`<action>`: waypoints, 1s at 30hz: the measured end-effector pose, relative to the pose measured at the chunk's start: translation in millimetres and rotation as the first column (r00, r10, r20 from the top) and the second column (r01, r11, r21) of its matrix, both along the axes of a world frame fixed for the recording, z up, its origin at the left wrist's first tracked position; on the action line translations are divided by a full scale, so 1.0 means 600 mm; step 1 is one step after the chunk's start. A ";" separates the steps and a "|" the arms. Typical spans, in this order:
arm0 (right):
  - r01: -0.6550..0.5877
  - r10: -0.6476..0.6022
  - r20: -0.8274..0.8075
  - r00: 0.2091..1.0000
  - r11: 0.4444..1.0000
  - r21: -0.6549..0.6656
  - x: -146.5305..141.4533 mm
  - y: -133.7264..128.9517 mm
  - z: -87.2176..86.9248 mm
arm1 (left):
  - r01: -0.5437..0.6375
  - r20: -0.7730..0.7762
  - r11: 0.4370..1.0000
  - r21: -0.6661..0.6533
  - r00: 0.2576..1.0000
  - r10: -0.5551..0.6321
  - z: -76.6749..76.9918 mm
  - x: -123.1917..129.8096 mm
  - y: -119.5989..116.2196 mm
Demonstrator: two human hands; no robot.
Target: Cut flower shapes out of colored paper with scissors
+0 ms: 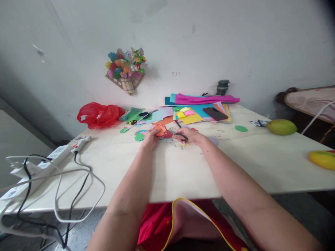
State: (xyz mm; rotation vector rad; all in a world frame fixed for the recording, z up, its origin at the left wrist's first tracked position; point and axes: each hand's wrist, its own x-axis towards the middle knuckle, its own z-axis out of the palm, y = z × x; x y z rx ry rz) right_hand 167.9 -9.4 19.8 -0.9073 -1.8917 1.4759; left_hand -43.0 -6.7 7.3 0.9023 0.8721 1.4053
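Observation:
Over the middle of the table, my left hand (151,136) pinches an orange flower-shaped paper piece (160,129). My right hand (190,134) is closed around a pair of scissors (181,136) with dark handles, whose blades point left towards the orange piece. Whether the blades touch the paper I cannot tell. Green scalloped paper pieces (140,136) lie just left of my left hand, and a red piece (168,134) lies between my hands. Small coloured paper scraps (180,145) are scattered below them.
Behind my hands lie coloured sheets (193,118), a phone (215,113) and second scissors (146,114). A red plastic bag (98,115) sits at the back left. A power strip (39,170) with loose cables lines the left edge; a green-yellow fruit (282,127) lies right.

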 end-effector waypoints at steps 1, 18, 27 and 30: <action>0.002 -0.002 0.001 1.000 1.000 -0.003 -0.001 -0.001 0.001 | 0.000 0.005 1.000 0.000 1.000 0.000 0.000 0.000 0.000; 0.067 -0.071 -0.068 0.995 0.996 -0.060 -0.011 -0.013 0.007 | 0.075 0.029 0.997 -0.002 0.997 -0.075 -0.008 0.003 0.003; 0.075 -0.078 -0.055 0.995 0.996 -0.052 -0.012 -0.010 0.006 | 0.101 -0.015 0.995 -0.018 0.995 -0.101 -0.005 0.008 -0.003; 0.067 -0.069 -0.059 0.996 0.997 -0.043 -0.011 -0.006 0.002 | 0.110 -0.015 0.994 -0.015 0.994 -0.111 -0.004 0.007 -0.003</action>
